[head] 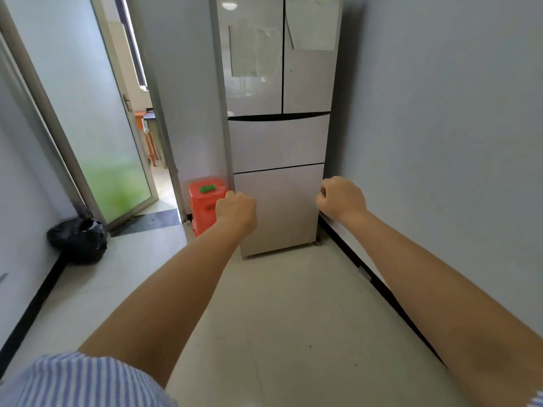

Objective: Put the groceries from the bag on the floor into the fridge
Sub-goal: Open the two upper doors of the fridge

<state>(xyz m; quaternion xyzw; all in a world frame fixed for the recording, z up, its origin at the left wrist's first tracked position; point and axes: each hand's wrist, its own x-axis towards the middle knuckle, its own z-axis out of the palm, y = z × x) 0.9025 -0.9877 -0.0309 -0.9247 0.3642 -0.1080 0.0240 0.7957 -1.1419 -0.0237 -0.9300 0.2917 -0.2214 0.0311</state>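
A tall pale fridge (279, 139) stands straight ahead against the right wall, with two upper doors and two drawers below, all closed. My left hand (235, 208) is stretched out in a loose fist in front of the lowest drawer's left edge, holding nothing. My right hand (342, 198) is also curled into a fist near the drawer's right edge, holding nothing. Whether either hand touches the fridge I cannot tell. A black plastic bag (78, 240) sits on the floor at the left wall.
An orange plastic stool (205, 205) with a green item on top stands left of the fridge. A frosted glass door (97, 118) is open at the left, leading to another room. Pale tiled floor (279, 318) lies between me and the fridge.
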